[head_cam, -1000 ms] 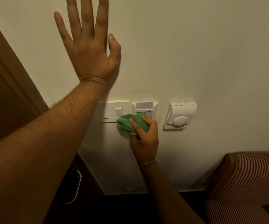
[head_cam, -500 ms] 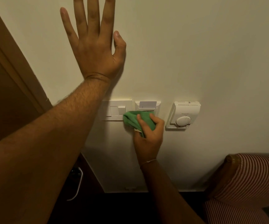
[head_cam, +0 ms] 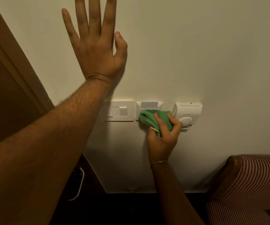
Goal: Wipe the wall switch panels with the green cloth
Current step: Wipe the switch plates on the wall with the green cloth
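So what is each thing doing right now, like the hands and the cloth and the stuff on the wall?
Left hand: open, flat on the wall.
Right hand: gripping the green cloth.
Green cloth: bunched, pressed on the card holder.
Card holder: card in its slot.
Switch panel: uncovered.
Thermostat: partly behind the right hand.

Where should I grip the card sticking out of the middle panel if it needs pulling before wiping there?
Pinch the card's exposed top edge from above and draw upward. Only that strip shows above the key card holder; the green cloth in the right hand covers the holder's lower part.
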Action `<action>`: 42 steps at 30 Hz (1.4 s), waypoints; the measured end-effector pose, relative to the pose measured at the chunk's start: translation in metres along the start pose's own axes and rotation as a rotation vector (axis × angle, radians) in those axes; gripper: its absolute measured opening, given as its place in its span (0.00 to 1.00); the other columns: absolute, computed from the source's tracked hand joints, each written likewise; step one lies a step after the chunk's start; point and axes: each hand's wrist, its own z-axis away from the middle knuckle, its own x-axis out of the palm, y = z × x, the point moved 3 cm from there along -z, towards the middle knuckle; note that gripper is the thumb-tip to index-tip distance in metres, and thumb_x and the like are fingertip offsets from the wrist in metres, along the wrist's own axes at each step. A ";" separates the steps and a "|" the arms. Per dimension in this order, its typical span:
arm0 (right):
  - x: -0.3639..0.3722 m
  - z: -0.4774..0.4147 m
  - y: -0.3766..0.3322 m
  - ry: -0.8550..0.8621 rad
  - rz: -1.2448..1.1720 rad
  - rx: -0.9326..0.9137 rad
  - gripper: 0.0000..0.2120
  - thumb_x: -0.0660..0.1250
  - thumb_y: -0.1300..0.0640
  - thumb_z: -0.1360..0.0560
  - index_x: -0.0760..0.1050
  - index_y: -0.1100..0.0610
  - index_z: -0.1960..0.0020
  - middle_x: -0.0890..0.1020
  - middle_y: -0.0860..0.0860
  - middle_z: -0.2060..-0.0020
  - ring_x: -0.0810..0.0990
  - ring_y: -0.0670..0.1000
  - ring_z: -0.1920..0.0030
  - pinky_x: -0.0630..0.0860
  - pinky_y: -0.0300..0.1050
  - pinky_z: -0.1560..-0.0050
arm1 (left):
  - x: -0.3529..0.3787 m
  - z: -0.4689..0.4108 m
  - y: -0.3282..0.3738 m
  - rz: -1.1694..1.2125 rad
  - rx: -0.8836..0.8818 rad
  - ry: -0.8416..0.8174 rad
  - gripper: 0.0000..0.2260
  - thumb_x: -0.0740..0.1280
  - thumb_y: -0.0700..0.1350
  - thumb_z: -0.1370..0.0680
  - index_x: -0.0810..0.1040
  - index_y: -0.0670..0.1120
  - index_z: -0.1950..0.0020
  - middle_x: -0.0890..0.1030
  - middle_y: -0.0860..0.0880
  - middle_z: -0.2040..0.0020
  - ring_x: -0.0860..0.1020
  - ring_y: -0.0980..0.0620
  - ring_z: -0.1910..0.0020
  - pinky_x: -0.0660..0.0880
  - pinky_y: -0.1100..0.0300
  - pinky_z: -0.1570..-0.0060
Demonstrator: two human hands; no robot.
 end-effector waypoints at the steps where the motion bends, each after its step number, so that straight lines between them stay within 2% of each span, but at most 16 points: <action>1: -0.001 -0.001 0.001 0.019 0.006 0.010 0.21 0.80 0.73 0.31 0.86 0.61 0.39 0.76 0.64 0.36 0.79 0.65 0.31 0.70 0.34 0.25 | 0.000 0.000 0.000 -0.004 -0.003 -0.001 0.27 0.65 0.52 0.16 0.73 0.44 0.17 0.74 0.36 0.20 0.71 0.30 0.21 0.61 0.24 0.23; 4: 0.002 0.000 -0.002 0.030 -0.007 0.000 0.21 0.81 0.73 0.31 0.86 0.62 0.40 0.77 0.65 0.37 0.79 0.65 0.32 0.68 0.30 0.26 | 0.001 0.000 0.001 -0.009 -0.001 0.001 0.27 0.65 0.53 0.16 0.74 0.44 0.17 0.74 0.36 0.20 0.71 0.30 0.21 0.62 0.24 0.23; 5: 0.006 0.001 -0.005 0.014 -0.023 -0.015 0.21 0.81 0.72 0.31 0.86 0.62 0.39 0.77 0.64 0.37 0.79 0.64 0.32 0.71 0.32 0.26 | 0.001 0.000 0.000 -0.008 0.003 0.005 0.27 0.65 0.52 0.16 0.73 0.44 0.17 0.74 0.36 0.20 0.71 0.30 0.21 0.62 0.24 0.23; 8: 0.022 0.008 -0.023 -0.074 -0.082 -0.096 0.17 0.78 0.66 0.26 0.86 0.60 0.38 0.76 0.61 0.37 0.79 0.62 0.32 0.82 0.50 0.33 | 0.003 0.000 0.002 -0.005 0.016 0.005 0.28 0.66 0.52 0.16 0.73 0.44 0.17 0.73 0.36 0.20 0.71 0.29 0.21 0.61 0.24 0.23; 12: 0.045 0.016 -0.045 -0.115 -0.016 -0.265 0.14 0.71 0.59 0.23 0.87 0.57 0.39 0.80 0.62 0.39 0.83 0.65 0.37 0.85 0.61 0.45 | 0.003 -0.001 -0.001 0.012 0.020 0.005 0.28 0.65 0.51 0.16 0.71 0.44 0.16 0.72 0.35 0.19 0.69 0.29 0.20 0.60 0.23 0.22; 14: 0.047 0.016 -0.046 -0.117 0.016 -0.283 0.14 0.71 0.59 0.24 0.87 0.56 0.39 0.81 0.61 0.40 0.84 0.65 0.39 0.85 0.61 0.49 | 0.003 -0.001 -0.001 0.017 0.020 0.000 0.28 0.65 0.51 0.16 0.70 0.44 0.16 0.71 0.35 0.19 0.69 0.29 0.20 0.59 0.23 0.22; 16: 0.042 0.015 -0.040 -0.122 0.032 -0.298 0.14 0.71 0.60 0.24 0.87 0.56 0.39 0.82 0.63 0.41 0.84 0.65 0.39 0.85 0.61 0.48 | 0.002 0.000 -0.001 0.011 0.017 -0.001 0.28 0.65 0.51 0.16 0.70 0.44 0.16 0.72 0.35 0.19 0.69 0.29 0.20 0.59 0.23 0.23; 19: 0.029 0.010 -0.028 -0.114 0.009 -0.266 0.14 0.72 0.61 0.23 0.87 0.57 0.39 0.81 0.63 0.38 0.82 0.64 0.36 0.85 0.59 0.43 | 0.002 0.000 -0.002 0.008 0.008 -0.005 0.28 0.64 0.52 0.15 0.71 0.44 0.16 0.72 0.35 0.19 0.69 0.28 0.20 0.60 0.22 0.23; 22: 0.015 0.005 -0.012 -0.066 -0.030 -0.138 0.17 0.77 0.66 0.26 0.86 0.57 0.38 0.76 0.59 0.35 0.79 0.61 0.32 0.83 0.56 0.36 | 0.000 0.000 -0.002 0.014 0.014 -0.011 0.28 0.65 0.51 0.16 0.71 0.43 0.16 0.72 0.35 0.19 0.69 0.28 0.20 0.60 0.22 0.23; 25: 0.006 0.002 0.001 0.014 -0.029 -0.015 0.20 0.80 0.71 0.29 0.86 0.59 0.39 0.75 0.61 0.34 0.76 0.58 0.29 0.75 0.42 0.26 | -0.001 0.000 -0.002 0.013 0.011 -0.011 0.28 0.65 0.51 0.16 0.71 0.43 0.16 0.72 0.35 0.19 0.69 0.29 0.20 0.59 0.23 0.22; 27: 0.005 0.001 0.003 0.042 -0.028 0.015 0.20 0.80 0.72 0.30 0.86 0.60 0.40 0.76 0.63 0.34 0.74 0.54 0.28 0.70 0.35 0.25 | 0.001 0.000 -0.001 0.005 0.010 -0.010 0.28 0.64 0.51 0.16 0.71 0.44 0.16 0.72 0.36 0.19 0.69 0.30 0.19 0.59 0.24 0.21; 29: 0.009 0.003 0.000 0.036 -0.039 0.004 0.20 0.80 0.71 0.30 0.86 0.59 0.40 0.76 0.62 0.34 0.75 0.56 0.28 0.73 0.38 0.26 | 0.002 -0.001 -0.001 0.008 0.011 -0.006 0.28 0.65 0.52 0.16 0.71 0.45 0.16 0.72 0.36 0.19 0.69 0.30 0.19 0.59 0.24 0.21; 32: 0.020 0.010 -0.011 -0.024 -0.082 -0.040 0.21 0.82 0.69 0.30 0.86 0.57 0.39 0.74 0.58 0.35 0.78 0.60 0.31 0.83 0.54 0.35 | 0.003 -0.001 -0.001 0.017 0.019 0.000 0.29 0.66 0.51 0.16 0.70 0.45 0.16 0.71 0.36 0.18 0.68 0.30 0.19 0.58 0.25 0.21; 34: 0.029 0.015 -0.022 -0.066 -0.082 -0.117 0.21 0.82 0.67 0.29 0.86 0.56 0.38 0.73 0.56 0.35 0.79 0.61 0.33 0.85 0.59 0.40 | 0.004 0.000 -0.001 0.017 0.022 0.001 0.29 0.66 0.51 0.17 0.70 0.45 0.15 0.71 0.36 0.18 0.68 0.30 0.19 0.58 0.25 0.21; 38: 0.041 0.020 -0.035 -0.105 0.006 -0.304 0.14 0.73 0.61 0.25 0.87 0.57 0.40 0.75 0.56 0.37 0.84 0.65 0.39 0.85 0.61 0.46 | 0.003 -0.001 -0.002 0.010 0.020 0.010 0.29 0.65 0.51 0.16 0.70 0.45 0.16 0.71 0.36 0.18 0.68 0.30 0.19 0.59 0.24 0.22; 42: 0.030 0.016 -0.020 -0.092 -0.024 -0.239 0.19 0.76 0.68 0.28 0.87 0.56 0.39 0.75 0.56 0.36 0.82 0.64 0.37 0.84 0.60 0.41 | 0.002 0.000 -0.003 0.013 0.015 0.003 0.29 0.65 0.51 0.16 0.70 0.44 0.16 0.71 0.35 0.18 0.68 0.29 0.19 0.59 0.24 0.22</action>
